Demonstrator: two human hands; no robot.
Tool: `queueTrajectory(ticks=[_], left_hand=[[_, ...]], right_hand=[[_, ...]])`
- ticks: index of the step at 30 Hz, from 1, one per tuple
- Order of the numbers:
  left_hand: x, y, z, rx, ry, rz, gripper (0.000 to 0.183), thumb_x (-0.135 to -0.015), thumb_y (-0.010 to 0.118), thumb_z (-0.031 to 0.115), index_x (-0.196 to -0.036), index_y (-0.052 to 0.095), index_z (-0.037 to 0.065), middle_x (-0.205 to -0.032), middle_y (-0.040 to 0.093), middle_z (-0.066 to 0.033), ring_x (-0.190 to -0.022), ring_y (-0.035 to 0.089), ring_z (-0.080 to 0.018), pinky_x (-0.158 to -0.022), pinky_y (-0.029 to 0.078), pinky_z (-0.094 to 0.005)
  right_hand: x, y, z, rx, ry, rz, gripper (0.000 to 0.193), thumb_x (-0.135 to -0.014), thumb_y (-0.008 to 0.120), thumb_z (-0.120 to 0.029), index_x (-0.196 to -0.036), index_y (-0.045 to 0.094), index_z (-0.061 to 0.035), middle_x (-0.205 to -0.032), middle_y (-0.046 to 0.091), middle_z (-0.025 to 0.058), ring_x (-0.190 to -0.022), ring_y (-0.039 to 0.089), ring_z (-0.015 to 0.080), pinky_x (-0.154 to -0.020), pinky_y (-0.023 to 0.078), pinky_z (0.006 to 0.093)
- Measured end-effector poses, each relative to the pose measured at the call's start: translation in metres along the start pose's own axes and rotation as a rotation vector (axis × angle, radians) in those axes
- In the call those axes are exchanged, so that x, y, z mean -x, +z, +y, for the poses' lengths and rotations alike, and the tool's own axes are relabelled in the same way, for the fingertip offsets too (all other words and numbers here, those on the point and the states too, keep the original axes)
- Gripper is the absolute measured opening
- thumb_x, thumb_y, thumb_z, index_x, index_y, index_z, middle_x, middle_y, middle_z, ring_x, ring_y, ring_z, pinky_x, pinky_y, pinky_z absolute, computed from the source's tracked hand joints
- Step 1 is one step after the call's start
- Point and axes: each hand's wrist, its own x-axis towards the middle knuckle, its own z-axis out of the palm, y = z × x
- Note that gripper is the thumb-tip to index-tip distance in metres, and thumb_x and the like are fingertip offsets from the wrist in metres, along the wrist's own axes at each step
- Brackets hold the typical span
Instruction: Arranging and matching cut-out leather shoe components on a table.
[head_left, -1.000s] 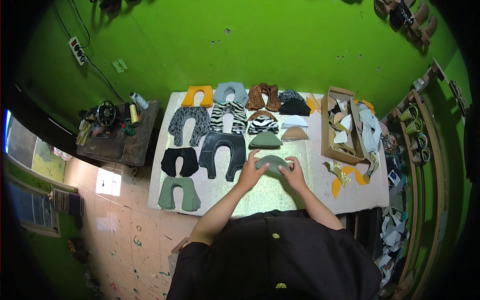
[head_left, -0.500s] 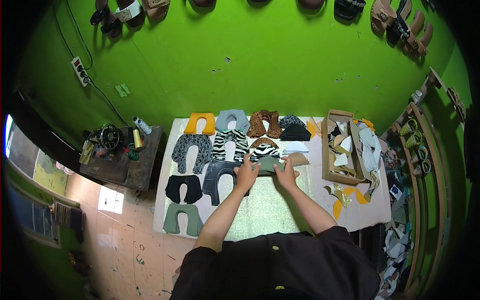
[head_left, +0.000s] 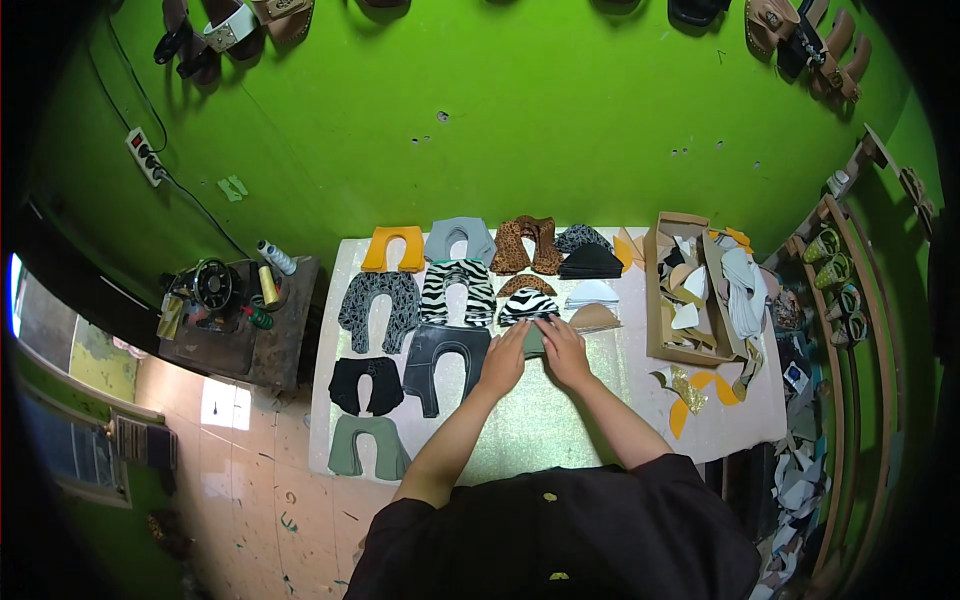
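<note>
My left hand (head_left: 504,366) and my right hand (head_left: 566,356) reach out over the middle of the table, fingers stretched forward and fingertips close together. Between and under them shows a stack of green half-moon pieces (head_left: 534,344), partly covered by my fingers. Just beyond the fingertips lies a zebra-striped half-moon stack (head_left: 527,302). A leopard-print half-moon piece (head_left: 526,285) sits behind that. To the right are white half-moon pieces (head_left: 592,294) and beige ones (head_left: 595,318). Left of my left hand lies a dark grey U-shaped piece (head_left: 428,358).
Stacks of U-shaped pieces, such as yellow (head_left: 381,250), zebra-striped (head_left: 440,297) and green (head_left: 344,448), fill the table's left side. A cardboard box (head_left: 656,335) of scraps stands at right. A sewing machine (head_left: 214,284) is at far left, a wooden rack (head_left: 840,420) at far right.
Both hands have come closer together, from gripping the green stack's two sides to lying with fingers over it. The green stack sits slightly nearer to me, showing more of the zebra-striped stack.
</note>
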Motion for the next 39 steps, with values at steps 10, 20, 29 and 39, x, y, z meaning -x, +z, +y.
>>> queueTrajectory(ticks=[10, 20, 29, 39], left_hand=[[-0.001, -0.001, 0.012, 0.195, -0.150, 0.190, 0.050, -0.096, 0.039, 0.027, -0.135, 0.034, -0.004, -0.135, 0.040, -0.0239, -0.125, 0.039, -0.0363, -0.104, 0.029, -0.0403], [0.002, 0.003, 0.011, 0.243, -0.163, 0.154, 0.046, -0.096, 0.040, 0.028, -0.128, 0.042, -0.005, -0.127, 0.048, -0.0242, -0.120, 0.044, -0.0367, -0.102, 0.031, -0.0400], [0.003, 0.003, 0.016, 0.188, -0.151, 0.217, 0.062, -0.087, 0.057, 0.028, -0.134, 0.033, -0.004, -0.130, 0.043, -0.0252, -0.121, 0.042, -0.0370, -0.101, 0.031, -0.0432], [-0.013, -0.015, 0.000, 0.151, 0.002, 0.030, 0.075, -0.079, 0.068, 0.029, -0.135, 0.031, -0.004, -0.137, 0.035, -0.0227, -0.129, 0.034, -0.0359, -0.106, 0.029, -0.0373]], right_hand=[[0.018, -0.005, 0.012, -0.523, 0.407, 0.245, 0.052, -0.097, 0.035, -0.031, -0.134, 0.035, 0.0048, -0.140, 0.033, 0.0232, -0.132, 0.030, 0.0335, -0.109, 0.022, 0.0365], [0.015, -0.004, -0.002, -0.672, 0.325, 0.054, 0.049, -0.099, 0.031, -0.033, -0.133, 0.039, 0.0016, -0.135, 0.042, 0.0202, -0.127, 0.038, 0.0298, -0.107, 0.025, 0.0340], [-0.008, 0.000, 0.003, -0.790, 0.208, 0.106, 0.051, -0.092, 0.047, -0.029, -0.134, 0.038, -0.0011, -0.134, 0.043, 0.0188, -0.124, 0.041, 0.0301, -0.105, 0.028, 0.0360], [0.003, -0.030, 0.008, -0.142, 0.198, -0.154, 0.056, -0.073, 0.070, -0.025, -0.124, 0.052, -0.0136, -0.121, 0.053, 0.0056, -0.119, 0.046, 0.0226, -0.101, 0.014, 0.0545]])
